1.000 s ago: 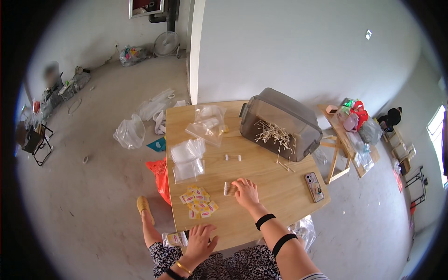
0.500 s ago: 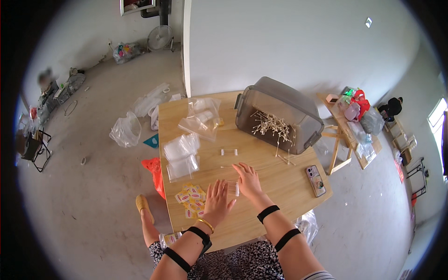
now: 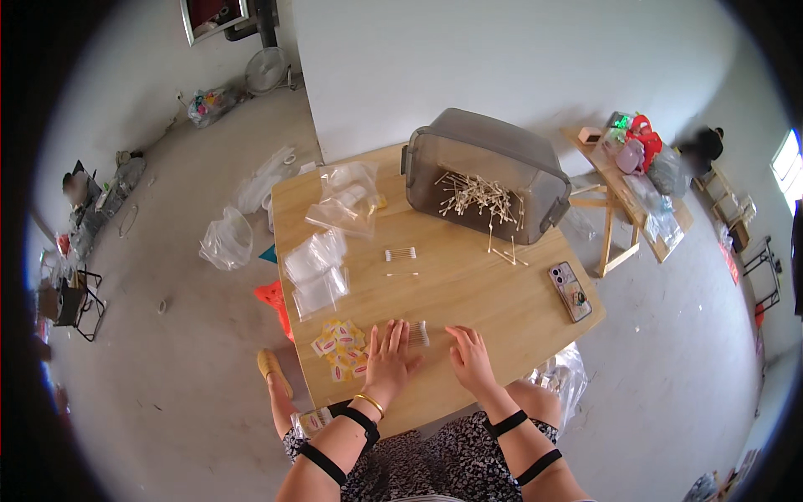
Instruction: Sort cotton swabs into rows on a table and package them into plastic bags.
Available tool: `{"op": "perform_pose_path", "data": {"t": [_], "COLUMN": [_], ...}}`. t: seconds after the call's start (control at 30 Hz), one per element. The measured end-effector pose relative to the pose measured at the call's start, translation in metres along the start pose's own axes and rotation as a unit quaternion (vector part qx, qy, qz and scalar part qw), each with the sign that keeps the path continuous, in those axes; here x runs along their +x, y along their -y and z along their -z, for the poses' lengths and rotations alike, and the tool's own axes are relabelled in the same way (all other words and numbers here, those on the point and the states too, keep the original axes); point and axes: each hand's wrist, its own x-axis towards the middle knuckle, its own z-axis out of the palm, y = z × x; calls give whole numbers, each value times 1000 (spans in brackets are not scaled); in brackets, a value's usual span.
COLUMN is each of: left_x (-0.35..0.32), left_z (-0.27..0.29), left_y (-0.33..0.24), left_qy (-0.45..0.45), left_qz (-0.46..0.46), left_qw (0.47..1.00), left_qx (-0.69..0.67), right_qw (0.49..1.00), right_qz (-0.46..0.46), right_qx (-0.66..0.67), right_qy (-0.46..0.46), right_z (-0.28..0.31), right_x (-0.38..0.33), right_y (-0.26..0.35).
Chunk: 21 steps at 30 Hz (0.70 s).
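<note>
My left hand lies flat on the wooden table with its fingers outstretched. Against its fingers is a row of cotton swabs, partly covered by that hand. To the right of the row, my right hand hovers or rests near the table, fingers loosely bent and slightly apart, with nothing visible in it. Farther off lie a small neat row of swabs and one single swab. Small yellow and white printed cards are scattered left of my left hand.
A grey plastic bin lies tipped on its side at the back, loose swabs inside and spilling out. Clear plastic bags lie at the table's left. A phone is at the right edge. A side table holds bags.
My right hand has drawn back toward me and to the right, away from the single swab, which now shows fully. My left hand stays by the row. The view has shifted.
</note>
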Motion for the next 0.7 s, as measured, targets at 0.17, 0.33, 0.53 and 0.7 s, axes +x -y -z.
{"op": "perform_pose_path", "data": {"t": [0.17, 0.33, 0.53, 0.7], "left_x": [-28, -41, -46, -43], "left_z": [2, 5, 6, -7], "left_y": [-14, -19, -8, -11], "left_qy": [29, 27, 11, 0], "left_qz": [5, -4, 52, 59], "left_qw": [998, 1000, 997, 996], "left_qx": [60, -5, -49, -63], "right_qw": [1000, 990, 974, 955], "right_qz": [-7, 53, 62, 102], "right_qx": [-4, -110, -198, -253], "right_qy": [14, 68, 92, 116], "right_z": [0, -12, -27, -45], "right_x": [-29, -42, -30, -25], "right_y": [15, 21, 22, 21]}}
